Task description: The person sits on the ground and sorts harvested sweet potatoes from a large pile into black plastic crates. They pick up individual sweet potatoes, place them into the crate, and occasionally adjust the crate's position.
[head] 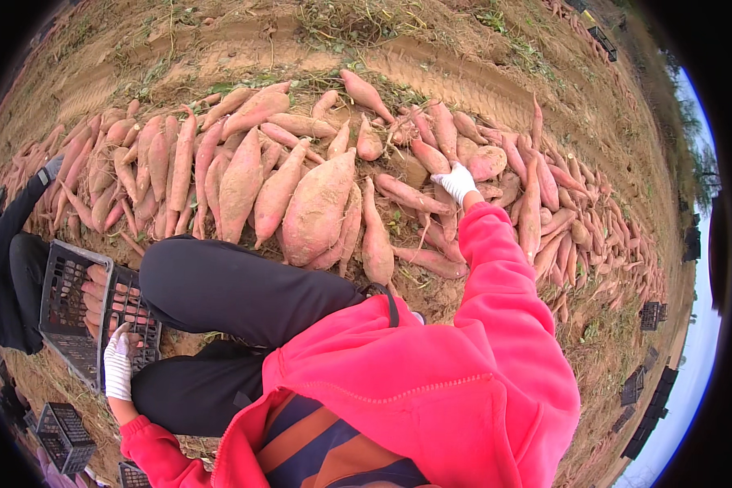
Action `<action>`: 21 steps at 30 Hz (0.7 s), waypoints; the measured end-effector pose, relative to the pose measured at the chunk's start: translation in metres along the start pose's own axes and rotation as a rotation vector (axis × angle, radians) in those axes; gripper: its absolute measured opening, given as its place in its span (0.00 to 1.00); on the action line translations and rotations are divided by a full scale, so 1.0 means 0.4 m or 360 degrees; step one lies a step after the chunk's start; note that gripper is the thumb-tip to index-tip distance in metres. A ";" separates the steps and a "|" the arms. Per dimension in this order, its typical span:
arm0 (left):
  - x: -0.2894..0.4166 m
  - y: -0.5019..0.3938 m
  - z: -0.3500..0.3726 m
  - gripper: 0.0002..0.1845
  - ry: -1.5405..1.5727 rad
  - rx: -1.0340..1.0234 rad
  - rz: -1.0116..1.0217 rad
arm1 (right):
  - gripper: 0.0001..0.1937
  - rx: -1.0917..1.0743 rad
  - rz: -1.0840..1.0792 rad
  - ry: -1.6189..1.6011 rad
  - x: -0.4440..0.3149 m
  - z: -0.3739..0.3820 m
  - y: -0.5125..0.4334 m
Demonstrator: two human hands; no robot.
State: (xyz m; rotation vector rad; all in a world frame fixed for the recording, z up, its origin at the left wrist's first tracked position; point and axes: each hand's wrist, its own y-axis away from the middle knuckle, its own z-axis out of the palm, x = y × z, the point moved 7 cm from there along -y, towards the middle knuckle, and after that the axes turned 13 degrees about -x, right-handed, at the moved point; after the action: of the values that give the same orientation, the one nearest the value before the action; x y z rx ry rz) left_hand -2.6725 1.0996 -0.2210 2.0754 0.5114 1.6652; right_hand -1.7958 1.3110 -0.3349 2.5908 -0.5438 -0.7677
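Note:
My right hand (455, 182), in a white knit glove, reaches into the long heap and has its fingers around the lower end of a reddish sweet potato (430, 157). Other sweet potatoes lie against it on both sides. My left hand (119, 365), gloved in striped white knit, grips the rim of a black plastic crate (105, 305) beside my knees. Inside that crate are several sweet potatoes (94, 291), partly hidden by its slatted wall. A very large, soil-covered sweet potato (320, 207) rests in front of my knee.
A co-worker's dark sleeve (21, 198) and grey-gloved hand (53, 166) reach into the heap at left, close to the crate. Another black crate (66, 436) stands behind at lower left. Vines (360, 21) and tyre-marked soil (427, 73) lie beyond the heap. More crates (649, 316) stand right.

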 end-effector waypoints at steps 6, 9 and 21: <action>0.015 -0.002 0.013 0.25 0.0046 -0.0007 -0.0056 | 0.41 0.0708 -0.0441 0.0389 -0.004 -0.123 0.199; 0.047 -0.009 0.043 0.24 0.0061 -0.0139 0.0062 | 0.37 0.0988 -0.0377 0.0918 -0.031 -0.206 0.263; 0.004 0.091 0.032 0.25 0.0082 0.0067 -0.0144 | 0.26 0.0616 -0.1128 0.0226 -0.430 -0.131 -0.023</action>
State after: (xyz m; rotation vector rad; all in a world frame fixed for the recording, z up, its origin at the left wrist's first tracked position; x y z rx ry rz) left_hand -2.6589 1.0685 -0.2024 2.0119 0.6528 1.6728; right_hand -1.8966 1.4113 -0.2244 3.2026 0.3379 -0.7164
